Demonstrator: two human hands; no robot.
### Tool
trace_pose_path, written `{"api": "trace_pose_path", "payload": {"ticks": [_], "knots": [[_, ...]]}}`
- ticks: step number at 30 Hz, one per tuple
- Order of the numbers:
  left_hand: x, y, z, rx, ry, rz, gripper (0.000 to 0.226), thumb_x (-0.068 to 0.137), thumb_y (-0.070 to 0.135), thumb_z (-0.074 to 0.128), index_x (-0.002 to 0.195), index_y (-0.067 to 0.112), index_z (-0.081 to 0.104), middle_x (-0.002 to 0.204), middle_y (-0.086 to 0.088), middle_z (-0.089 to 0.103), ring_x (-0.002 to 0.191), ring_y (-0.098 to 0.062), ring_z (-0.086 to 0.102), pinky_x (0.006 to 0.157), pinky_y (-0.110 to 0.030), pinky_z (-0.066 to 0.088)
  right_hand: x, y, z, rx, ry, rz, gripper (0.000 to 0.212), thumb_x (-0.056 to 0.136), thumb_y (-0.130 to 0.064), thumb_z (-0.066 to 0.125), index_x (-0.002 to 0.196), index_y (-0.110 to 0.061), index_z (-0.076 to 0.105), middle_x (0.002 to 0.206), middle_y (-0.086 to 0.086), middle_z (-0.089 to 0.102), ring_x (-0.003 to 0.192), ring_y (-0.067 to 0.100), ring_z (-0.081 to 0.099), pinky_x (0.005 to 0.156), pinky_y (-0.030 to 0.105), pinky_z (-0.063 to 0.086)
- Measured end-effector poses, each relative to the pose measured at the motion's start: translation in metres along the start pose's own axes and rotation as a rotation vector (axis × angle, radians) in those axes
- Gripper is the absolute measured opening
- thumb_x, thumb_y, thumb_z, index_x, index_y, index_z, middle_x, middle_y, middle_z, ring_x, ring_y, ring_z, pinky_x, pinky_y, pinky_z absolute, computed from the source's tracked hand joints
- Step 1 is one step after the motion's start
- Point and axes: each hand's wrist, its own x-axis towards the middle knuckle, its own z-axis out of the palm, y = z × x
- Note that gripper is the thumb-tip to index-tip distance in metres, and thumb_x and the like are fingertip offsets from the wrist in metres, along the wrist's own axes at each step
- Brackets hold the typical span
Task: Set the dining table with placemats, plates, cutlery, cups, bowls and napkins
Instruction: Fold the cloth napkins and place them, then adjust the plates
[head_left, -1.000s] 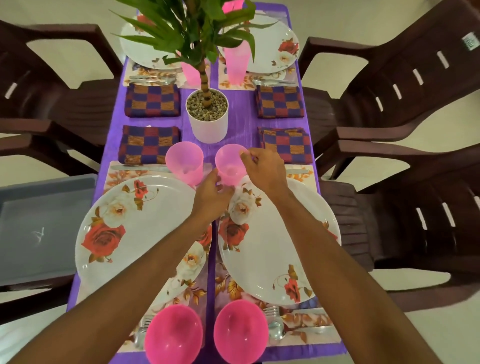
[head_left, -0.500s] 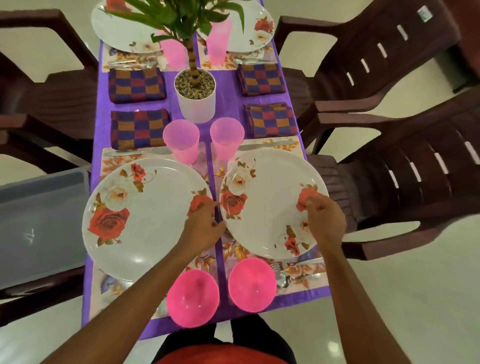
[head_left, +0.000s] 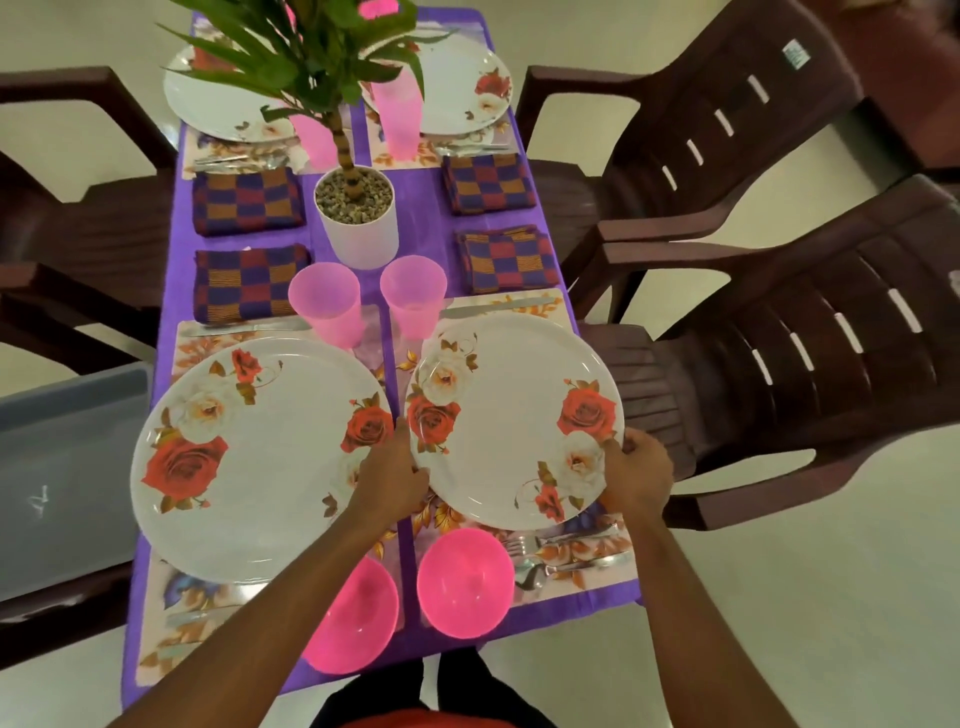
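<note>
Head view looks straight down a narrow desk (head_left: 423, 228) under a purple cloth. At nine o'clock of the picture a grey bin (head_left: 62, 467) sits off the desk's left side. Next to it the left plate (head_left: 249, 467), white with red and cream roses, lies on a floral placemat (head_left: 208, 345). A checked napkin (head_left: 247, 283) lies at this plate's twelve o'clock, a pale pink cup (head_left: 324, 301) stands at its one o'clock, and a bright pink bowl (head_left: 358, 613) sits at its five o'clock, partly hidden by the left forearm.

The left hand (head_left: 389, 478) grasps the right plate (head_left: 514, 415) at the eight o'clock point of its rim, with the fingers curled against the edge. This plate bears the same rose pattern and sits just beside the left plate, over its own mat; I cannot tell whether it rests flat or is raised. The right hand (head_left: 639, 473) grasps the same rim at four o'clock, thumb on top.

Around the right plate, a second cup (head_left: 414, 296) stands at eleven o'clock, a knife (head_left: 498, 309) lies at twelve, a second bowl (head_left: 465, 582) sits at six, and a fork and spoon (head_left: 566, 556) lie at five. A potted plant (head_left: 358, 218) in a white pot stands at the picture's twelve o'clock, and a brown plastic chair (head_left: 779, 364) stands at three o'clock
</note>
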Motion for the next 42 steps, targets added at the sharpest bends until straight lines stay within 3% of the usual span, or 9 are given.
{"api": "trace_pose_path", "payload": {"ticks": [7,11,15,17,19,23,29,35,42], "knots": [[0.009,0.007,0.003,0.059,0.025,-0.043,0.074,0.090,0.010,0.069,0.153,0.011,0.031,0.110,-0.014,0.068,0.105,-0.029,0.065,0.088,-0.037,0.053,0.009,-0.008,-0.007,0.059,-0.040,0.005,0.025,0.092,-0.029,0.064,0.070,-0.017,0.067,0.065,-0.006,0.066,0.064,0.014,0.064,0.055,0.022,0.041],[0.015,0.011,0.003,0.091,0.034,-0.045,0.069,0.090,0.012,0.070,0.150,0.009,0.037,0.113,-0.012,0.068,0.110,-0.030,0.064,0.092,-0.038,0.051,0.020,0.000,-0.010,0.043,-0.092,-0.010,0.030,0.089,-0.037,0.067,0.066,-0.017,0.065,0.062,-0.004,0.068,0.063,0.018,0.068,0.062,0.033,0.057],[0.006,0.009,-0.001,0.151,0.059,-0.013,0.032,0.092,0.024,0.066,0.121,0.011,0.060,0.089,-0.002,0.068,0.088,-0.022,0.066,0.076,-0.032,0.050,0.018,0.005,-0.019,0.009,-0.099,-0.093,0.033,0.088,-0.055,0.065,0.084,-0.022,0.069,0.074,-0.008,0.070,0.069,0.012,0.068,0.065,0.030,0.053],[-0.007,0.006,-0.002,0.159,0.115,0.008,0.029,0.093,0.027,0.065,0.116,0.010,0.061,0.077,0.003,0.064,0.078,-0.017,0.062,0.072,-0.029,0.044,0.012,0.010,-0.024,-0.013,-0.043,-0.117,0.035,0.086,-0.057,0.065,0.104,-0.028,0.066,0.090,-0.008,0.068,0.081,0.011,0.066,0.071,0.032,0.052],[-0.024,0.003,-0.004,0.129,0.138,0.055,0.032,0.092,0.027,0.065,0.122,0.014,0.062,0.071,0.009,0.062,0.075,-0.014,0.060,0.074,-0.030,0.044,-0.001,0.015,-0.029,-0.007,-0.022,-0.177,0.021,0.088,-0.047,0.068,0.100,-0.031,0.064,0.093,-0.008,0.066,0.083,0.012,0.064,0.073,0.032,0.051],[-0.057,-0.013,0.000,0.071,-0.058,0.168,0.032,0.089,0.029,0.070,0.120,0.025,0.068,0.084,0.014,0.067,0.080,-0.003,0.064,0.078,-0.033,0.056,-0.042,0.034,-0.032,-0.041,-0.191,-0.389,0.003,0.090,-0.019,0.071,0.093,-0.018,0.072,0.090,-0.003,0.069,0.079,0.013,0.063,0.070,0.027,0.049],[-0.075,-0.024,0.008,0.121,-0.094,0.199,0.045,0.079,0.035,0.077,0.121,0.022,0.070,0.099,0.007,0.069,0.084,-0.003,0.063,0.080,-0.026,0.052,-0.078,0.077,-0.025,-0.212,-0.303,-0.680,0.004,0.085,-0.016,0.075,0.088,-0.019,0.076,0.092,-0.004,0.069,0.079,0.015,0.065,0.063,0.028,0.054],[-0.074,-0.019,0.010,0.183,-0.116,0.205,0.021,0.085,0.020,0.073,0.105,0.021,0.077,0.085,0.003,0.073,0.078,-0.016,0.067,0.079,-0.037,0.056,-0.084,0.081,-0.025,-0.282,-0.276,-0.705,0.014,0.090,-0.019,0.073,0.103,-0.019,0.079,0.100,0.001,0.074,0.086,0.019,0.068,0.068,0.026,0.052],[-0.072,-0.015,0.008,0.161,-0.042,0.197,0.031,0.080,0.033,0.063,0.103,0.020,0.079,0.088,0.001,0.077,0.080,-0.017,0.069,0.080,-0.034,0.056,-0.078,0.074,-0.026,-0.339,-0.306,-0.694,0.018,0.095,-0.024,0.067,0.110,-0.022,0.077,0.108,0.001,0.074,0.096,0.023,0.069,0.076,0.035,0.058]]}}
